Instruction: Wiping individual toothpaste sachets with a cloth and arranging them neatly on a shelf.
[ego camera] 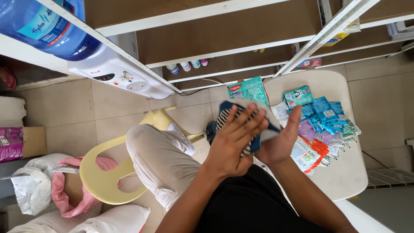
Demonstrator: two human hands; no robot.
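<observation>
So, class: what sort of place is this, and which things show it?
Probably a small shop or stockroom: long brown shelves with white edges, a heap of small coloured product sachets on a white table, and a white water dispenser.
</observation>
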